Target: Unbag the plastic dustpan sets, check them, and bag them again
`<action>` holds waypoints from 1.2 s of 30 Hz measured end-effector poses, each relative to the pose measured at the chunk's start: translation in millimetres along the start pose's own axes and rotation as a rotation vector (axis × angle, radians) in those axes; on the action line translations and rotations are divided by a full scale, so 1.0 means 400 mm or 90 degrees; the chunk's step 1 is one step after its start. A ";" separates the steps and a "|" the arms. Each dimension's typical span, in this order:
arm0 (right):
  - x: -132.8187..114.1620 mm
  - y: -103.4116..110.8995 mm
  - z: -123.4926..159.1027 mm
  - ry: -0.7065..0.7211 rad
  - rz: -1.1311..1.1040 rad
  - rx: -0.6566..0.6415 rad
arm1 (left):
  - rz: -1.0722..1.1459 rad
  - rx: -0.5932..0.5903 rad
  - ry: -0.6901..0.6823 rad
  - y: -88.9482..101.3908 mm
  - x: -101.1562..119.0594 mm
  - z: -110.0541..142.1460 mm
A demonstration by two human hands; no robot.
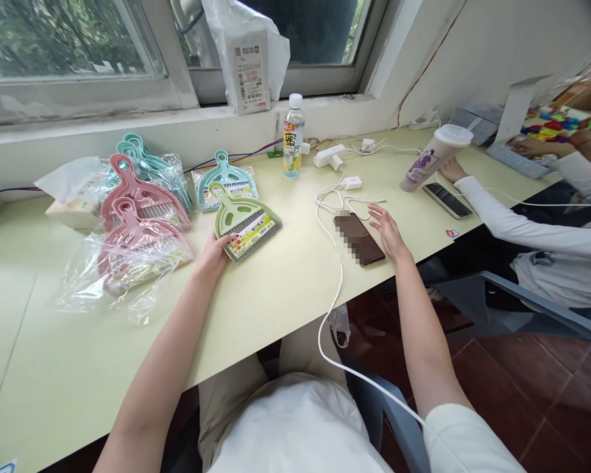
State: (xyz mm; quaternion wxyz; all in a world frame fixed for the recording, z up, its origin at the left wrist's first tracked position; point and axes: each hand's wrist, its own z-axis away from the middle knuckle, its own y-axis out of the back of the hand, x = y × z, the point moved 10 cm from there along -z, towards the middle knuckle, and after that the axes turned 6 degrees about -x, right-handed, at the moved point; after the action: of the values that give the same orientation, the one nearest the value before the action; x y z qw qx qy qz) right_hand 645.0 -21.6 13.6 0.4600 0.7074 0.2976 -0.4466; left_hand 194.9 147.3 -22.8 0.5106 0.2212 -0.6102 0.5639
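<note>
1. The pale table [276, 289] runs beneath both hands and carries everything within their reach.
2. Beyond and outward of the left hand sit two pink dustpans [128, 225] in clear bags, with teal dustpans [150, 165] stacked behind them. The loose plastic looks slippery, so a grip through it would likely slide.
3. The green dustpan [240, 209] is in the left hand, its front facing up and its handle [225, 199] pointing away from the person. It looks like thin, stiff plastic: light, slightly slick, unlikely to break. The rim offers a firm pinch; the handle should serve just as well.
4. Straight beyond the green dustpan, a light-blue dustpan [225, 173] lies in its wrapping.
5. The left hand [215, 253] grasps the green dustpan by its near side edge, thumb on the front; the other fingers are mostly hidden behind.
6. The right hand [388, 230] holds nothing; its fingers are loosely spread just beside a dark phone [370, 247].
7. The brush [266, 238] nests across the dustpan's wide end. Its bristles look soft and would probably bend if squeezed.
8. The printed label [251, 234], near the left thumb, seems thin and easily creased.
</note>
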 end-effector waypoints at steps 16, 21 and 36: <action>-0.020 -0.039 -0.032 0.075 0.111 -0.041 | -0.034 0.024 0.024 0.005 -0.001 0.001; -0.025 -0.049 -0.033 0.082 0.131 -0.059 | -0.034 0.038 0.027 0.004 0.002 0.002; 0.029 0.008 0.034 0.026 -0.018 -0.001 | -0.023 0.018 0.027 -0.004 0.003 0.001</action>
State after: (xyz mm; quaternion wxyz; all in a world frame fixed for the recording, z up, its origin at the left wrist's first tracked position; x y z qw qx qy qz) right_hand 647.6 -35.4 1.9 0.4482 0.7118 0.3172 -0.4381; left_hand 195.6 146.7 -21.1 0.5306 0.2276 -0.5871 0.5675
